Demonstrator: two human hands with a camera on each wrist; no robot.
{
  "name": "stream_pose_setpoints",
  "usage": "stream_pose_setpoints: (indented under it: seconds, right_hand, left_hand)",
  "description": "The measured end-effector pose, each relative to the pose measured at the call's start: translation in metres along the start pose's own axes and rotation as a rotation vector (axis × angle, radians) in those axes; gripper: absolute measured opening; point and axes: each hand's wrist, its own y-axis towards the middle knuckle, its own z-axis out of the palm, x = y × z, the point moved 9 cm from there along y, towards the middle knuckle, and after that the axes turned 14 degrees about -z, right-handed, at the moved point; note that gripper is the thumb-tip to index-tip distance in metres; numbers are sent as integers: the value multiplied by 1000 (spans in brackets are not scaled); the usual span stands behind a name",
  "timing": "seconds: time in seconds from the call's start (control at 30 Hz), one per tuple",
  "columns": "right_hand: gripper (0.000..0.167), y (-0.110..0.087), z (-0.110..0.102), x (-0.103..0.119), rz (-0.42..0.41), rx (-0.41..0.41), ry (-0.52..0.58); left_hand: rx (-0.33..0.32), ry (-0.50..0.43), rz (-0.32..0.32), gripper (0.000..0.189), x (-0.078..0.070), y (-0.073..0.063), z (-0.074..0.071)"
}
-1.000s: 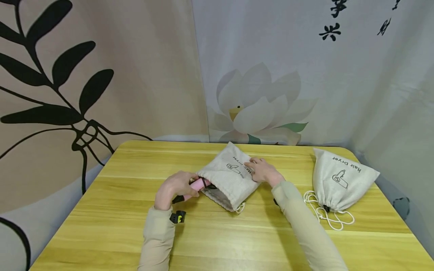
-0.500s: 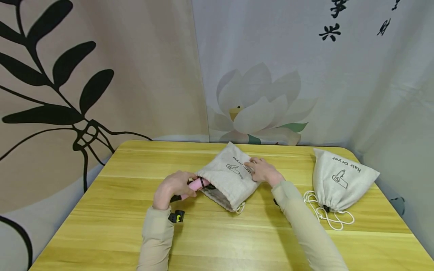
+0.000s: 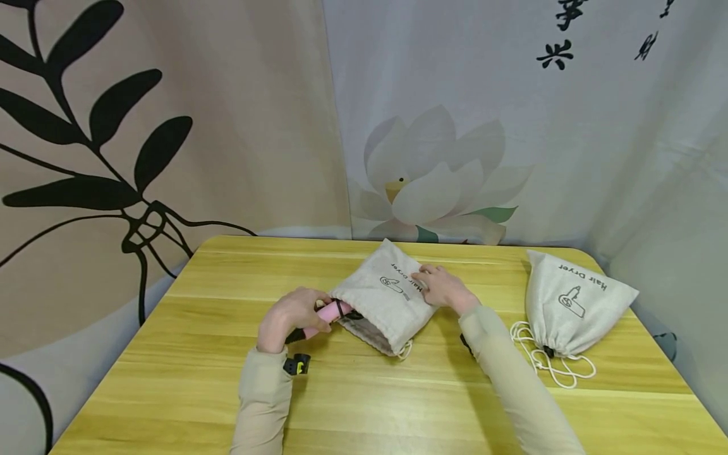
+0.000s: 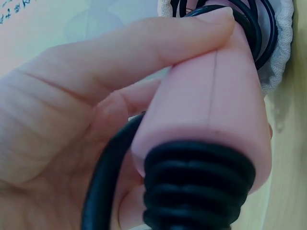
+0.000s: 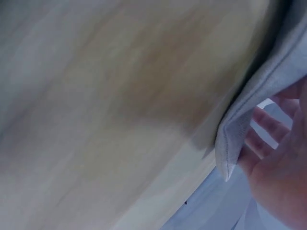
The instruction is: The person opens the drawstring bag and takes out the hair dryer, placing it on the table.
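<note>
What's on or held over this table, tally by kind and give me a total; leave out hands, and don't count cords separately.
Cloth bags: 2 (open bag, closed bag)
Pink corded appliance: 1, partly inside the open bag
Total: 3 in view; anything else inside the bags can't be seen.

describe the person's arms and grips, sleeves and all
The long beige fabric left sleeve and matching right sleeve end at the wrists. A boxy black device with yellow-green markings sits at the left wrist; only a black sliver shows at the right. Left grip and right grip are gloveless.
</note>
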Motion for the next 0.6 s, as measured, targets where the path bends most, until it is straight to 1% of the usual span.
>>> stream_pose_setpoints:
  seconds: [0.2, 0.3, 0.4, 0.47, 0.6]
  right_hand:
    - [41, 0, -10, 3, -28, -106, 70]
    - [41, -3, -17, 5, -26, -129, 115]
    - [41, -6, -23, 9, -27, -125, 135]
    - [42, -6, -24, 10, -28, -107, 141]
    - [41, -7, -20, 12, -32, -59, 125]
  left_hand:
    - [21, -45, 4, 50, -2, 1, 2]
    - [15, -47, -1, 49, -4, 2, 3]
    - [6, -44, 3, 45, -7, 3, 3]
    - [0, -50, 7, 42, -11, 4, 4]
    - [-5, -72, 14, 38, -16, 7, 7]
